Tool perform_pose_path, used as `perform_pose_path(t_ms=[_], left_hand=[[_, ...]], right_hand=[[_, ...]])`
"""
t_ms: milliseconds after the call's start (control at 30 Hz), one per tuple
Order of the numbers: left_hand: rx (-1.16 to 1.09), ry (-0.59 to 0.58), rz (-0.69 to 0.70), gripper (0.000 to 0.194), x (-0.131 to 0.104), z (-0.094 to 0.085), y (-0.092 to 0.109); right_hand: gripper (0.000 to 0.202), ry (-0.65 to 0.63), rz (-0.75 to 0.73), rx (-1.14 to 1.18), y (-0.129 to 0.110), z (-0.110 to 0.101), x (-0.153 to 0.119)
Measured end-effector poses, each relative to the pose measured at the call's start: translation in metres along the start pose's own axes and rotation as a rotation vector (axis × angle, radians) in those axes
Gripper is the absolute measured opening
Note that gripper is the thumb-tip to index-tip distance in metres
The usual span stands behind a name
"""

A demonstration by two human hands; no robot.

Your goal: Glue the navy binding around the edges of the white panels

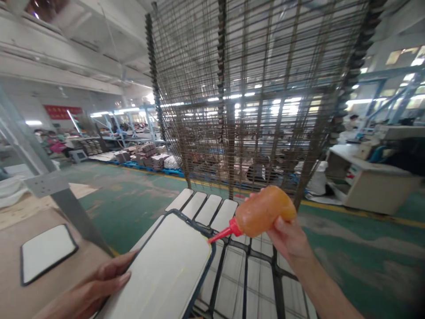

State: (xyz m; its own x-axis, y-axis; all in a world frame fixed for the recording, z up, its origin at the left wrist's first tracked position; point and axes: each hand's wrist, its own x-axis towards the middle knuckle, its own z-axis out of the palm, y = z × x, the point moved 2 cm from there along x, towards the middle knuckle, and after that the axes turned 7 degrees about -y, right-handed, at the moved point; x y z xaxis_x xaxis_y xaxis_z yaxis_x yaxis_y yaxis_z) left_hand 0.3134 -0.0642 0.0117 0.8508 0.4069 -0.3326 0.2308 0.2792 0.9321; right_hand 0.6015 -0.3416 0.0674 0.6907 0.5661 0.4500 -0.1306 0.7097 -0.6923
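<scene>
A white panel with a dark blue edge is tilted in front of me, gripped at its left side by my left hand, thumb on top. My right hand is closed round an orange squeeze bottle held on its side. Its red nozzle points left and down, with the tip at the panel's upper right corner. Thin yellowish lines show on the panel near its right edge. Behind and below it, several similar white panels lie in rows on a wire rack.
Tall wire racks rise straight ahead. Another blue-edged panel lies on the brown table at left, beside a metal post. Stacked goods line the green floor beyond; a white cabinet stands at right.
</scene>
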Motion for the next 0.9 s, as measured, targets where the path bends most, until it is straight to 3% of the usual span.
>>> perform_pose_path(t_ms=[100, 167, 233, 300, 400, 500, 600, 700, 900], left_hand=[[-0.032, -0.112, -0.044, 0.036, 0.023, 0.0, -0.005], [-0.083, -0.026, -0.051, 0.037, 0.044, 0.005, -0.008], [-0.099, 0.087, -0.062, 0.046, 0.066, 0.019, -0.011], [-0.104, 0.142, -0.055, 0.057, 0.088, 0.041, -0.013], [-0.147, 0.173, -0.061, 0.049, 0.121, 0.073, -0.019], [-0.168, 0.164, -0.092, 0.027, 0.149, 0.098, -0.029], [-0.167, 0.087, -0.138, 0.013, 0.172, 0.117, -0.036], [-0.155, -0.018, -0.169, 0.019, 0.188, 0.132, -0.035], [-0.132, -0.249, -0.193, 0.038, 0.212, 0.148, -0.021]], right_hand=[[0.064, -0.007, 0.07, 0.017, 0.018, -0.007, -0.023], [0.062, 0.025, 0.123, 0.058, 0.029, -0.017, -0.042], [0.055, 0.186, 0.066, 0.085, 0.03, -0.034, -0.06], [0.046, 0.447, -0.06, 0.071, 0.021, -0.056, -0.074], [0.041, 0.697, -0.156, 0.0, 0.003, -0.082, -0.087], [0.04, 0.697, -0.115, -0.028, -0.001, -0.092, -0.089], [0.038, 0.607, -0.111, -0.051, 0.012, -0.093, -0.08], [0.041, 0.521, -0.124, -0.112, 0.029, -0.096, -0.061], [0.053, 0.488, -0.13, -0.206, 0.052, -0.109, -0.006]])
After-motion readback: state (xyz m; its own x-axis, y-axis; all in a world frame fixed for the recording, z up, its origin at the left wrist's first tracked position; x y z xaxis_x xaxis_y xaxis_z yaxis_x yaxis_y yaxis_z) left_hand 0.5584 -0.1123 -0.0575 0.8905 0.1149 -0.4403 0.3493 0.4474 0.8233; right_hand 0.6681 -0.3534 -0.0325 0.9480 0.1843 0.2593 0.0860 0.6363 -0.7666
